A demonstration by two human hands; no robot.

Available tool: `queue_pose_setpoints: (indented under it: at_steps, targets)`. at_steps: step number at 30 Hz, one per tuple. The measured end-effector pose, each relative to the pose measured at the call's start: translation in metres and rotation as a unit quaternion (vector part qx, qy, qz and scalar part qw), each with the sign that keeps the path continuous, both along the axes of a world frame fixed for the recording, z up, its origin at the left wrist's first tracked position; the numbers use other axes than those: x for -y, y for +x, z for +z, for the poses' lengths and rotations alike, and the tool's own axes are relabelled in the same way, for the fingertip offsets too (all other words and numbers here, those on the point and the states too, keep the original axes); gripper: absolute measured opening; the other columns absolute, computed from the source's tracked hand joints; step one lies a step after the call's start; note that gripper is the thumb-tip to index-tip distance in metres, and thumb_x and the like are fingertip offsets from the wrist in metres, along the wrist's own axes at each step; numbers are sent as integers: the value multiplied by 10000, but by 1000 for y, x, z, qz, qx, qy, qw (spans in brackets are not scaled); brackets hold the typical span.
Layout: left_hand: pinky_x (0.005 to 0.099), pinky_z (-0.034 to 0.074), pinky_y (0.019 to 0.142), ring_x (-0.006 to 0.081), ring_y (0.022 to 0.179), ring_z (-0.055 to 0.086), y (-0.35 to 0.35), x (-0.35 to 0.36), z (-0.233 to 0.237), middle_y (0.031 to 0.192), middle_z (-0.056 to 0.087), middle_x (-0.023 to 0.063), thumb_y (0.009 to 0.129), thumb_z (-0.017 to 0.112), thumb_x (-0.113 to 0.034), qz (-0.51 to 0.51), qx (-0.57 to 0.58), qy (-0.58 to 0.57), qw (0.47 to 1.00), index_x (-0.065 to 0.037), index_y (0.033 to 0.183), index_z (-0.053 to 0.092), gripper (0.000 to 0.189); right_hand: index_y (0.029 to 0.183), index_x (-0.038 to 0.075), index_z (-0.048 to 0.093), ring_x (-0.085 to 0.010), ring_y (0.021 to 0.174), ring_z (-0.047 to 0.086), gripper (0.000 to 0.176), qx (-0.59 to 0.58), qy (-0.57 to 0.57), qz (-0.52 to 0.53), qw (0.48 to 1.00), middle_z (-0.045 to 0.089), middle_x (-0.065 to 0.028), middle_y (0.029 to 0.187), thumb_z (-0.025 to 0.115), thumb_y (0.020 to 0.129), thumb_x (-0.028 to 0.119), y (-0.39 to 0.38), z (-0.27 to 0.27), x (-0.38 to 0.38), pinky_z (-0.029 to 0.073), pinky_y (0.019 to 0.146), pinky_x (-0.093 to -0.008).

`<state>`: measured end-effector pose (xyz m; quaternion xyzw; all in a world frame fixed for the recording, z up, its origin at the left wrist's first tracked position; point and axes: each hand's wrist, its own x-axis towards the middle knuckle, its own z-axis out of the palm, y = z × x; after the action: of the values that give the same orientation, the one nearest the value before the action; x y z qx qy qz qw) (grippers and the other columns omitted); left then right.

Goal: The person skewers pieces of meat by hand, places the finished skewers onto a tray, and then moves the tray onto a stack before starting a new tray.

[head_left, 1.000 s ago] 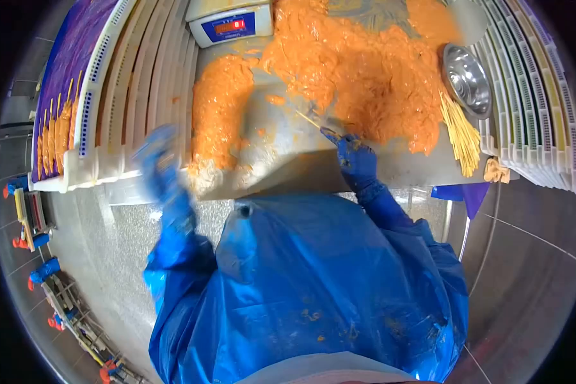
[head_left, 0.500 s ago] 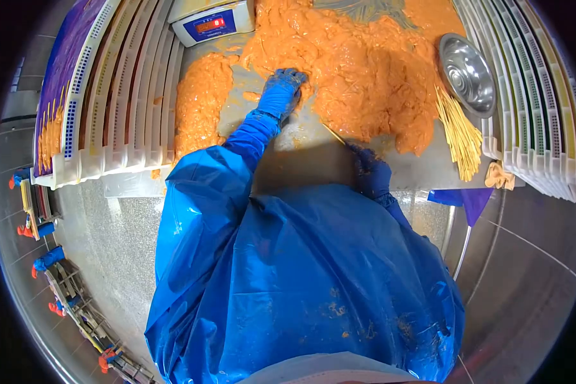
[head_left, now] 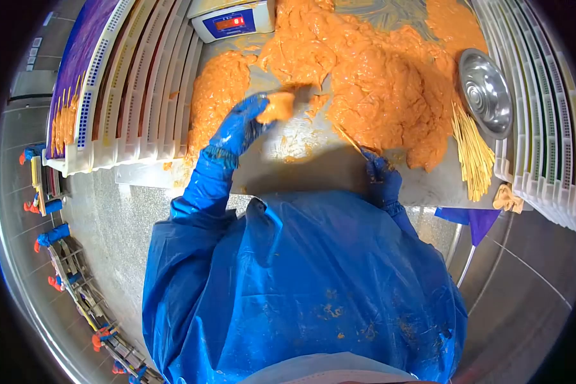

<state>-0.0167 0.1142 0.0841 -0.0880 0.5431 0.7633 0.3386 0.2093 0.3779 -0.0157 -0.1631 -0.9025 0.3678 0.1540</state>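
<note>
My left hand (head_left: 240,128), in a blue glove, is closed on a piece of orange marinated meat (head_left: 278,107), lifted above the metal table (head_left: 294,144). A thin wooden skewer (head_left: 348,138) juts up and left from my right hand (head_left: 384,176), also gloved in blue and closed around its lower end. The skewer's tip lies near the edge of a large meat pile (head_left: 390,83), and I see no meat threaded on it. Left of my left hand is a smaller heap of the same meat (head_left: 221,86).
A digital scale (head_left: 232,24) stands at the back left. At the right lie a bundle of wooden skewers (head_left: 472,157) and a steel bowl (head_left: 486,94). Stacked white trays (head_left: 147,77) flank the left side, and more trays (head_left: 537,102) the right. Skewered meat (head_left: 64,125) rests in the outermost left tray.
My left hand has drawn back and left from the large pile, bringing a meat piece with it. My right hand still holds the skewer. The view has shifted slightly.
</note>
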Motion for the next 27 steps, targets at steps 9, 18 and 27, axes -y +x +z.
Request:
queue_pose_setpoints:
  at_steps: [9, 18, 27]
  targets:
    - [361, 525, 877, 267, 986, 665, 28, 76, -61, 1127, 680, 128, 891, 632, -129, -62, -488, -416, 765, -101, 1160, 675, 274, 1121, 157, 703, -291, 899, 682, 234, 24, 47, 4, 999, 700, -114, 971, 635, 901, 113, 2, -11, 2, 526, 788, -362]
    - [316, 512, 815, 195, 945, 638, 39, -1, -101, 1087, 656, 85, 914, 645, -170, -181, -264, -179, 930, -43, 1103, 611, 229, 1135, 161, 693, -300, 892, 684, 224, 55, 91, -3, 994, 694, -119, 963, 602, 930, 167, 5, -19, -2, 527, 773, -380]
    - [360, 473, 972, 237, 1168, 589, 99, 50, -44, 1267, 624, 137, 969, 570, -202, -288, -129, -285, 905, -88, 1288, 604, 341, 1156, 156, 683, -302, 912, 687, 237, 54, 94, 8, 994, 699, -122, 976, 581, 943, 173, -3, -7, 5, 531, 779, -372]
